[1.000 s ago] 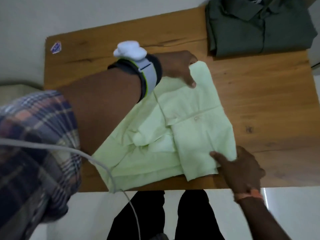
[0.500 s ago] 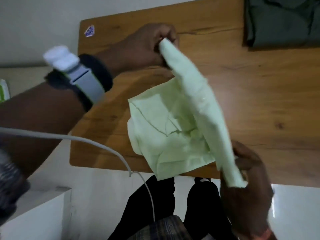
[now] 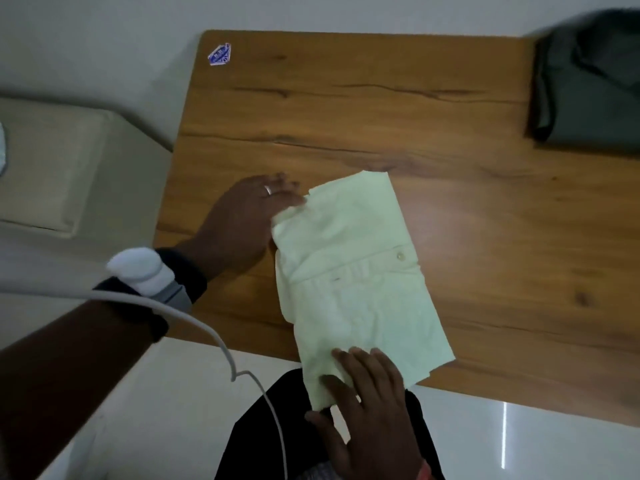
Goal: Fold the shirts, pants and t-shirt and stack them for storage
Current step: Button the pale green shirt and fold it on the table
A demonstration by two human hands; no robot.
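Pale-green cotton, the shirt (image 3: 360, 282) lies folded at the near edge of the wooden surface (image 3: 346, 116), overhanging slightly. It is pressed flat by both unclenched hands: left hand (image 3: 242, 226) at its far-left edge, right hand (image 3: 370, 407) at the near end. Creases are best smoothed outward before stacking.

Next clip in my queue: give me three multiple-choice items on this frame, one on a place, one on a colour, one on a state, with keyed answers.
1. Where does the dark green garment lie?
A. table's far right corner
B. floor
C. person's lap

2. What colour is the shirt between the hands?
A. red
B. pale yellow-green
C. navy

3. How is that shirt?
A. hanging
B. spread fully open
C. folded into a compact rectangle

Answers: 1 A, it sits at the wooden table corner. 2 B, visibly pale. 3 C, left hand and right hand rest flat at its ends.
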